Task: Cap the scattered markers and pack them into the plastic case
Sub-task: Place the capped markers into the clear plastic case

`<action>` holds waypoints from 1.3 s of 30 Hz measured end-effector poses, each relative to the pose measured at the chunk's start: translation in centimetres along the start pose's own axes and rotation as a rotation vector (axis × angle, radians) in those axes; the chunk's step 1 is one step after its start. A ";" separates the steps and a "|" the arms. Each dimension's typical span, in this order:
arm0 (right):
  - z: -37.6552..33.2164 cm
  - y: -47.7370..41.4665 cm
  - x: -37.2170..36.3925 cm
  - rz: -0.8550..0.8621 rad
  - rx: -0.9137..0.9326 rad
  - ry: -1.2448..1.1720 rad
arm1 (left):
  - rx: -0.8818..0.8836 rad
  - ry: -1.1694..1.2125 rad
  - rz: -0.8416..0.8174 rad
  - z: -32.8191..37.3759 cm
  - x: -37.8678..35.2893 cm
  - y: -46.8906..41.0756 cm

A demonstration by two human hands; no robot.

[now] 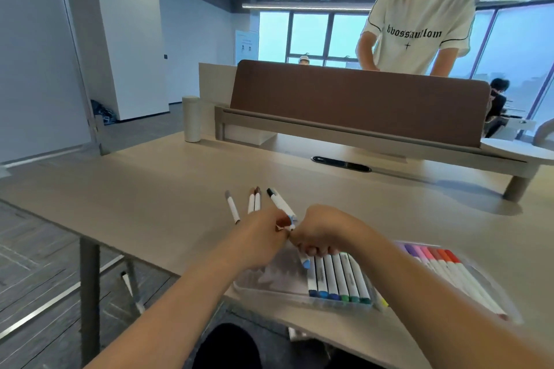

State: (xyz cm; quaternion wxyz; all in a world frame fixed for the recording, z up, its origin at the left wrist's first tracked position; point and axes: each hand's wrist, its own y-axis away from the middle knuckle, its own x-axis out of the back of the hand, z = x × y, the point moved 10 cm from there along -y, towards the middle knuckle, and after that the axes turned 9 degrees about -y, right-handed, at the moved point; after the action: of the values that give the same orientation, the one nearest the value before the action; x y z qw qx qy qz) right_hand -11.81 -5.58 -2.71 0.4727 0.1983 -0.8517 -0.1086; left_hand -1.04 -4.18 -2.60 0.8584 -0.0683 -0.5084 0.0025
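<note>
Two hands, one marker [304, 260], above the case [269, 293].
Left hand [260, 237] pinches the cap [289, 220]; right hand [323, 231] curls round the light, stiff, slick marker, best held mid-barrel.

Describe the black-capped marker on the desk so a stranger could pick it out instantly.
On the pale desk, look just beyond the left hand and right hand. The black-capped marker lies rightmost there; its neighbours, a brown-capped pair and a grey-capped marker, lie to its left.
</note>
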 end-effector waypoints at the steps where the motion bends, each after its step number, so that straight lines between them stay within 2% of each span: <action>1: 0.5 0.4 -0.3 -0.009 -0.001 -0.014 | -0.021 -0.025 -0.030 0.5 -0.6 0.2; 7: 1.6 2.4 -0.7 -0.027 0.037 0.021 | -0.174 -0.279 -0.133 2.7 -2.9 1.4; 11: 2.4 1.9 0.2 -0.003 0.009 0.083 | -0.219 -0.211 -0.190 2.4 -3.7 1.3; 15: 2.2 1.7 0.0 -0.033 0.029 0.087 | -0.283 -0.260 -0.261 2.7 -3.9 1.7; 23: 2.2 1.4 -0.2 -0.065 0.025 0.131 | -0.341 -0.333 -0.270 2.8 -3.9 1.8; 26: 2.3 1.1 -0.5 -0.084 0.002 0.150 | -0.314 -0.315 -0.294 2.8 -3.9 1.8; 34: 2.1 -0.6 -0.3 -0.076 0.013 0.162 | -0.248 -0.256 -0.238 2.8 -3.0 1.5; 36: 1.5 -1.3 0.1 -0.024 0.039 0.190 | -0.181 -0.161 -0.149 1.9 -1.8 1.1; 39: -0.3 -3.2 1.5 0.145 0.106 0.213 | -0.068 0.053 0.017 -0.5 0.7 0.2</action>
State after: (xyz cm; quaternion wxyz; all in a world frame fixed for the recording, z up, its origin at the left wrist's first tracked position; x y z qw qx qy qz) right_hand -11.57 -9.08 -2.60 0.5560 0.1712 -0.8133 -0.0074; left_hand -0.25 -4.03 -2.28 0.8687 -0.1018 -0.4847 -0.0091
